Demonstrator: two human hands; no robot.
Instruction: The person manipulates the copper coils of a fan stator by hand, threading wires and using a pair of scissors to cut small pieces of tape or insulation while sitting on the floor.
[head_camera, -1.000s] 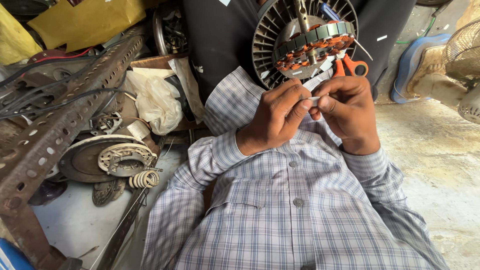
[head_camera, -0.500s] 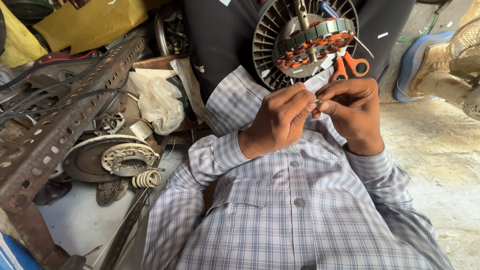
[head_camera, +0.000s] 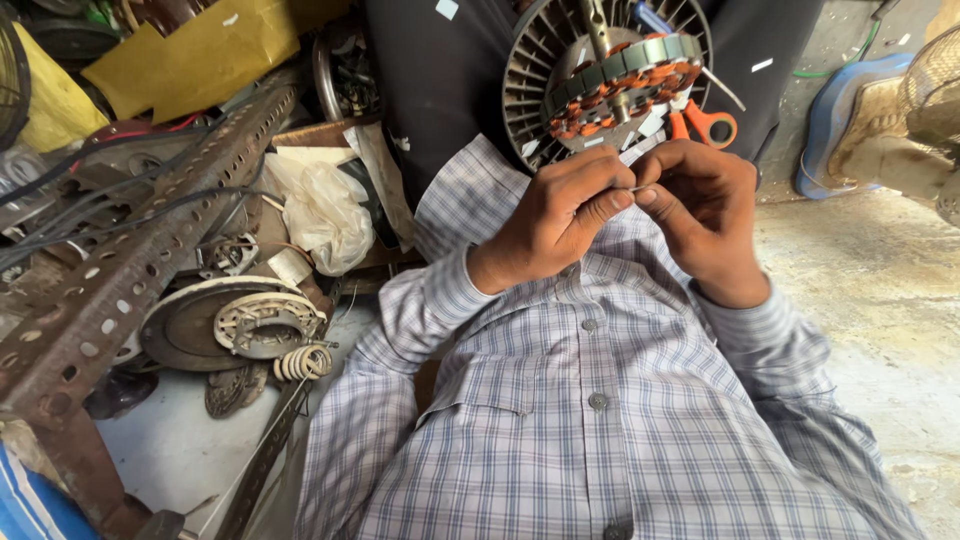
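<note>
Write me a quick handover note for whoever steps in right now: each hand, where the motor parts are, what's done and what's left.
Left hand: fingers pinched on a thin wire end, in front of the chest.
Right hand: fingers pinched on the same wire end, tip to tip with the left.
Fan motor stator: on the lap just beyond the hands, copper windings showing, wire leading from it toward the fingers.
Orange-handled scissors: beside the stator, untouched.
Another motor disc lies by the perforated metal bar on the person's left.
Done: windings sit on the stator.
Left: the wire end between the fingers is still being worked; its exact state is too small to tell.
</note>
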